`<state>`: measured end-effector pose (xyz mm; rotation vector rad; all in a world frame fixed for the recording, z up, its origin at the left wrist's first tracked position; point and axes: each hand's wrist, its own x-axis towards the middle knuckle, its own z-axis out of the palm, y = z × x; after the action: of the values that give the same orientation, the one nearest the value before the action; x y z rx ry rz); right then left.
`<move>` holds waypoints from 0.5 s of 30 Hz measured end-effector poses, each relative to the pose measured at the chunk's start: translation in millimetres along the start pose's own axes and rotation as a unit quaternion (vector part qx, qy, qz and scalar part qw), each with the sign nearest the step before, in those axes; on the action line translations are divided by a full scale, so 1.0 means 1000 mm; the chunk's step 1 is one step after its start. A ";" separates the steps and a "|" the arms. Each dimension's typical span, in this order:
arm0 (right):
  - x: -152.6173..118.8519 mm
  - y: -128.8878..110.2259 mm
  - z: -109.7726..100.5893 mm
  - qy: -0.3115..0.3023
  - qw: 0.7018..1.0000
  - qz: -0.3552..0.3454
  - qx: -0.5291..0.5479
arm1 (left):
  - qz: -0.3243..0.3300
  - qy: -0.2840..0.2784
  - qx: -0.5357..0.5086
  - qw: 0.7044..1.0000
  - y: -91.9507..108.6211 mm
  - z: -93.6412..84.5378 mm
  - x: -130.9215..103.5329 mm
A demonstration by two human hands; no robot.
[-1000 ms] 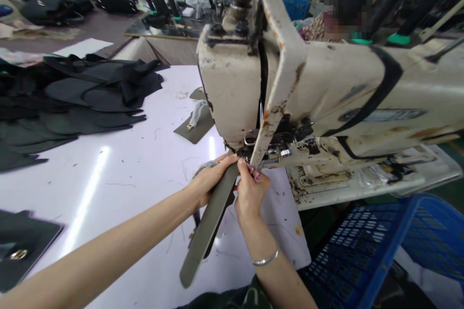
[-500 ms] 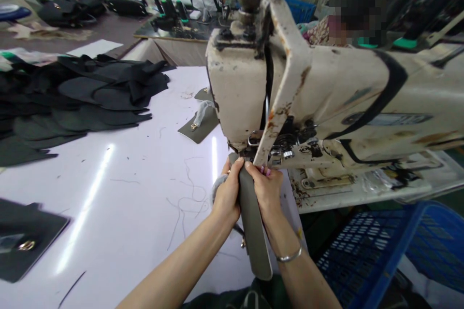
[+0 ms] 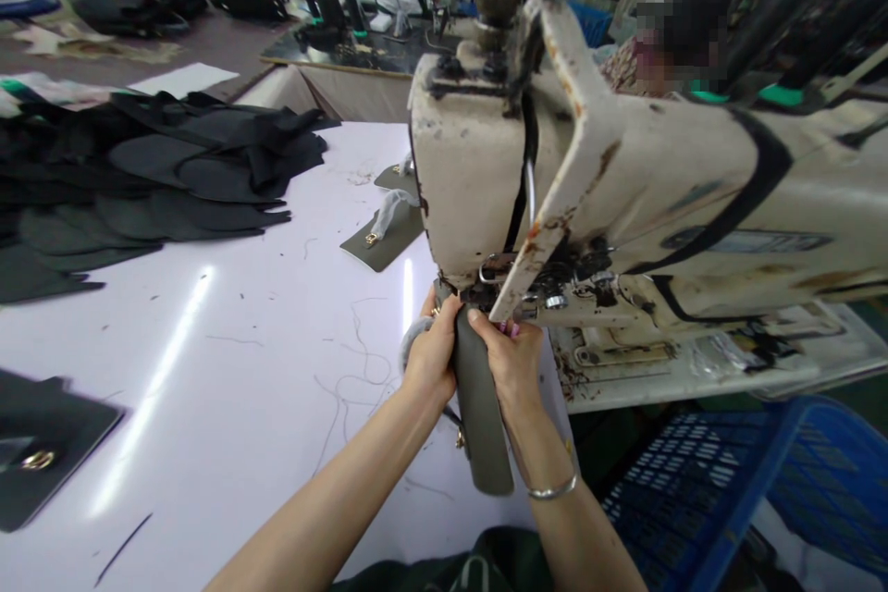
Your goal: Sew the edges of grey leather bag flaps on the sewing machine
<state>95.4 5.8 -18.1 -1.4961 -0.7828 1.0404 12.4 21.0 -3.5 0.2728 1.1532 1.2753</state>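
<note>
A long grey-green piece (image 3: 482,407) with a rounded near end lies under the head of a worn cream sewing machine (image 3: 464,176). My left hand (image 3: 434,347) grips its left edge, thumb on top, close below the needle area. Opposite it, my right hand (image 3: 511,356) pinches the right edge, with a bracelet on that wrist. Grey wrapping (image 3: 413,339) shows beside my left fingers, and a small metal fitting (image 3: 459,437) hangs at the piece's left side. The machine hides the far end of the piece and the needle.
Stacked dark pieces (image 3: 153,166) cover the left of the white table (image 3: 242,407). A grey-green flap (image 3: 385,236) lies left of the machine, and a dark flap (image 3: 52,453) at the far left. A blue basket (image 3: 735,490) stands at lower right. People sit farther back.
The grey-green piece has slid farther in under the machine head, its near end now higher in view. Both hands still hold it. The view has shifted slightly.
</note>
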 end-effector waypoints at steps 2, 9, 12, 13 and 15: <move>-0.001 0.001 0.000 -0.004 1.000 -0.001 0.002 | -0.002 0.000 0.003 1.000 0.000 0.000 0.001; -0.018 0.007 -0.031 -0.020 1.000 0.002 -0.001 | -0.020 -0.022 0.000 1.000 -0.002 -0.004 0.006; -0.022 0.006 -0.067 0.074 0.996 -0.018 -0.047 | -0.020 -0.026 0.004 0.999 -0.002 -0.003 0.007; -0.021 0.002 -0.081 0.112 0.992 -0.039 -0.052 | -0.018 -0.029 0.002 0.999 -0.001 -0.003 0.007; -0.018 -0.016 -0.110 0.203 0.972 -0.105 -0.054 | -0.017 -0.037 -0.002 0.999 0.000 -0.002 0.006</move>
<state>189.8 -51.1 2.3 -1.6094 -0.6929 0.5151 9.6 25.7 -7.5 0.2946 1.0878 1.2280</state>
